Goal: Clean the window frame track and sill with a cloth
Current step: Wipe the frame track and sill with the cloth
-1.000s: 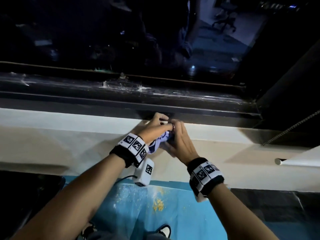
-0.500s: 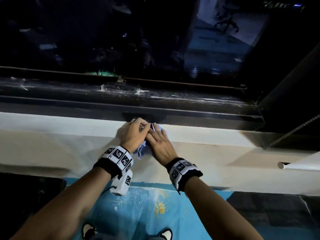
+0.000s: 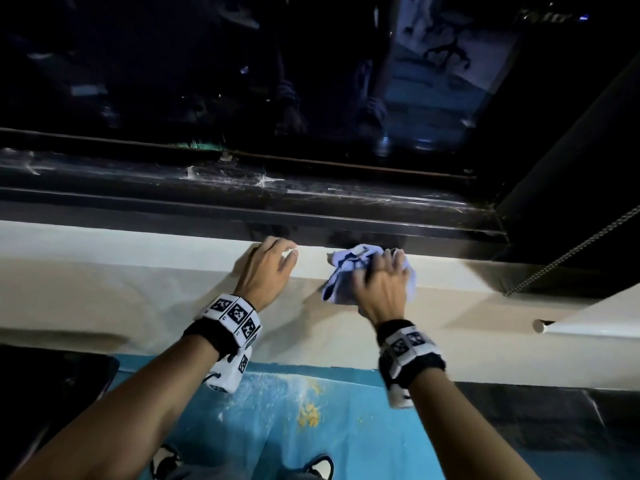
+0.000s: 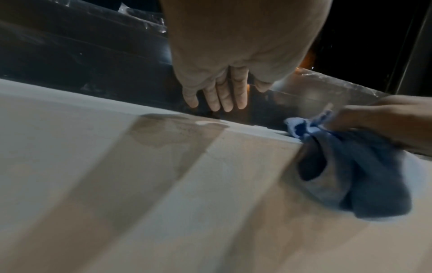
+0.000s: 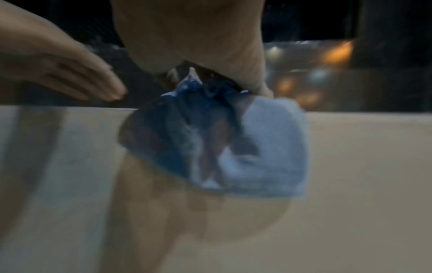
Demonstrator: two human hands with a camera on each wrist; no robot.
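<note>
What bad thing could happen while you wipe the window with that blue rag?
1. The right hand holds the blue cloth bunched, with loose folds hanging over the sill edge; much of it may miss the surface.
2. White streaks and webs sit deeper in the dark track; wiping only the sill's front edge would likely leave them.
3. The left hand rests bare near the track, so it may pick up grime.

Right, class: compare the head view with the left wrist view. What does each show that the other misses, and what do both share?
Only the head view shows both wristbands, the blue floor, shoes and the blind chain. Only the left wrist view shows the left hand's fingers from beneath, straight, tips at the sill's back edge. Both show the left hand, and the right hand gripping the blue cloth on the sill.
</note>
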